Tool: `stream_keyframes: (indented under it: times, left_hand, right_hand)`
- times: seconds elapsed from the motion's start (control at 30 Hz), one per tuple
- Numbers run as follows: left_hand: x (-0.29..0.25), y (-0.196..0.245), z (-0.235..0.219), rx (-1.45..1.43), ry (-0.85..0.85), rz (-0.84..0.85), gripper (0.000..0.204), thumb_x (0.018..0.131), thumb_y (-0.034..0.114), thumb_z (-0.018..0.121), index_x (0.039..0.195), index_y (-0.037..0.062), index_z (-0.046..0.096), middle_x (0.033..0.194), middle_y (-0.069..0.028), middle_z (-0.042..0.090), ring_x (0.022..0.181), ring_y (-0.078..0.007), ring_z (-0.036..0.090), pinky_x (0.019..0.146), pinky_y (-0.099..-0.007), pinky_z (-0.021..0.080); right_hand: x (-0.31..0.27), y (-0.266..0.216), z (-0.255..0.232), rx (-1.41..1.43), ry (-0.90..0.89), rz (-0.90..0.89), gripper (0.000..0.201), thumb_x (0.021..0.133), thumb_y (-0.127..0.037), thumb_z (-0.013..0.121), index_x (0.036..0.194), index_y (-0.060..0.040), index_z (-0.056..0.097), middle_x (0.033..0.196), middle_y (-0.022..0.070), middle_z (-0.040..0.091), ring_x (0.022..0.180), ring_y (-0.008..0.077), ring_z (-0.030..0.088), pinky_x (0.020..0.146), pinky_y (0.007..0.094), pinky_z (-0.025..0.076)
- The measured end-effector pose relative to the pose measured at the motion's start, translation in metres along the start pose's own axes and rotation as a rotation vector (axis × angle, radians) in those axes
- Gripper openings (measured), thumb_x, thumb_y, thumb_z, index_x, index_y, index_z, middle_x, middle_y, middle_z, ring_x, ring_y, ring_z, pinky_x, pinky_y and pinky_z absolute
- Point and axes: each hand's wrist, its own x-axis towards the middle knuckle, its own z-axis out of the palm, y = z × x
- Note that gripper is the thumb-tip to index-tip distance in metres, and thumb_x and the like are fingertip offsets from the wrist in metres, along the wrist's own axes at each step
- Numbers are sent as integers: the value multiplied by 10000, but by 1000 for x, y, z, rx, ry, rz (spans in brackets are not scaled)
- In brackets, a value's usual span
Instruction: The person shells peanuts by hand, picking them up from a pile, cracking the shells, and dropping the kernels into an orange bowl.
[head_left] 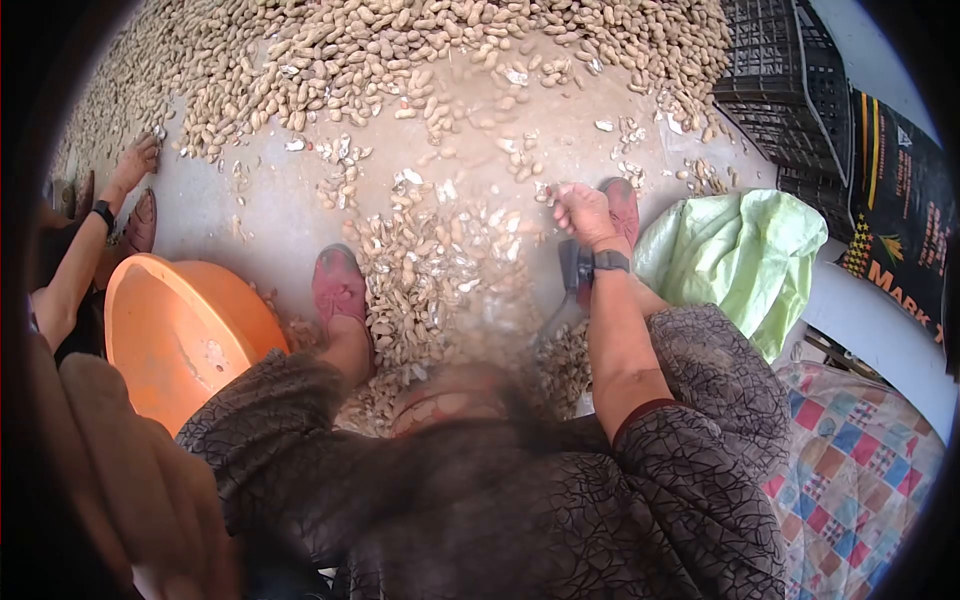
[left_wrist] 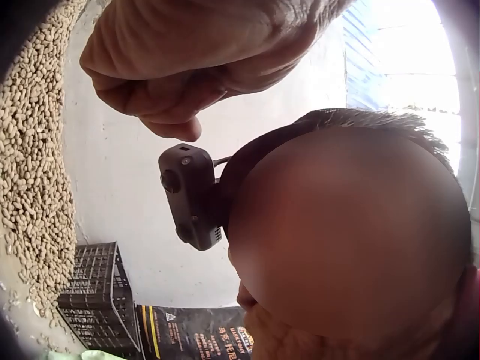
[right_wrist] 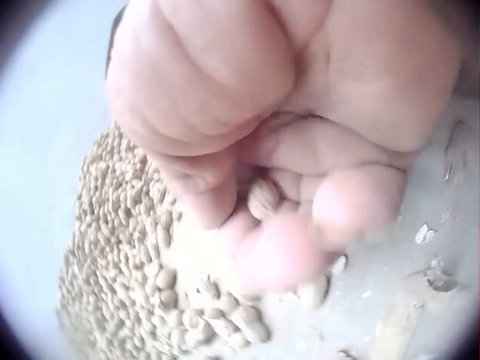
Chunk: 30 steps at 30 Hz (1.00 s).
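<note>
Held within the curled fingers of my right hand (head_left: pixel 583 212) is a peanut (right_wrist: pixel 262 199), which shows between the fingertips in the right wrist view. This hand is above the floor beside my red shoe (head_left: pixel 622 208). My left hand (left_wrist: pixel 202 56) is raised beside my head, its fingers loosely bent, close to the head-worn camera (left_wrist: pixel 189 196). In the head view it looms large and blurred at the lower left, with nothing visible in it. Between my feet lies a heap of peanuts and broken shells (head_left: pixel 440 265).
A large peanut pile (head_left: pixel 400 40) spreads along the far side. An orange basin (head_left: pixel 190 330) stands at left, near another person's hand (head_left: pixel 138 160). At right are a green woven sack (head_left: pixel 735 250), black crates (head_left: pixel 790 90), a printed black bag (head_left: pixel 905 220) and a checkered cloth (head_left: pixel 860 480).
</note>
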Motion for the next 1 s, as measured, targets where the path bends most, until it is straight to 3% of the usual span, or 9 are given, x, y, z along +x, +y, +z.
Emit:
stream_keyframes:
  times: [0.07, 0.27, 0.4, 0.5, 0.57, 0.63, 0.7, 0.8, 1.0]
  left_hand:
    - [3, 1, 1, 0, -7, 3, 397, 1014, 266, 255, 926, 10, 544, 618, -156, 558, 371, -121, 424, 338, -190, 390]
    - [2, 8, 16, 37, 51, -42, 421, 1015, 282, 230, 927, -5, 525, 611, -152, 546, 340, -106, 376, 305, -184, 330]
    - [-7, 8, 22, 178, 193, -11, 356, 1013, 248, 259, 932, -2, 499, 608, -116, 511, 354, -92, 376, 325, -175, 340]
    - [-23, 9, 26, 364, 362, 43, 280, 1013, 197, 274, 947, 14, 475, 596, -57, 463, 382, -83, 395, 362, -165, 377]
    - [-29, 7, 26, 479, 476, 62, 230, 1012, 163, 284, 956, 24, 459, 589, -18, 431, 401, -77, 407, 387, -159, 402]
    - [-25, 4, 24, 535, 533, 66, 205, 1012, 145, 289, 961, 29, 451, 585, 2, 415, 410, -74, 414, 400, -156, 415]
    - [-16, 0, 18, 577, 236, 130, 277, 1026, 179, 218, 881, 54, 418, 600, -13, 431, 308, -45, 309, 296, -113, 296]
    - [-31, 1, 18, 628, 528, 159, 253, 1020, 153, 251, 820, 72, 382, 593, -31, 424, 327, -64, 344, 307, -134, 325]
    - [-9, -1, 28, 536, 378, 102, 200, 999, 79, 321, 810, 43, 375, 593, -56, 408, 338, -91, 369, 313, -144, 335]
  right_hand:
    - [13, 23, 15, -458, 135, -359, 186, 856, -203, 595, 842, -18, 574, 738, 124, 644, 673, 244, 629, 546, 309, 495]
    - [-22, -5, 54, -966, 343, -458, 172, 812, -176, 606, 821, -15, 546, 733, 242, 590, 709, 397, 589, 678, 433, 477]
    - [-18, -6, 52, -1180, 198, -503, 130, 818, -154, 567, 833, -25, 566, 741, 197, 624, 712, 332, 628, 644, 412, 501]
    - [-5, -8, 39, -764, 117, -340, 169, 806, -171, 540, 842, -12, 584, 763, 167, 643, 697, 275, 639, 601, 368, 516]
    - [-12, -16, 17, 637, -358, -41, 217, 800, -202, 527, 845, -1, 594, 791, 159, 646, 658, 231, 629, 539, 312, 513]
    - [-23, -29, 26, 952, -289, -9, 252, 802, -238, 522, 837, 2, 592, 799, 192, 637, 595, 245, 608, 508, 282, 492]
    - [-12, -33, 17, 872, -335, -52, 270, 809, -286, 516, 818, -36, 619, 802, 127, 644, 681, 242, 606, 618, 355, 494]
    - [23, -21, 9, 340, -16, 12, 231, 847, -236, 580, 828, -6, 590, 703, 107, 616, 610, 186, 583, 552, 283, 479]
    - [37, -16, 61, -600, 472, -424, 204, 800, -209, 669, 769, -21, 595, 660, 54, 596, 585, 142, 529, 544, 313, 437]
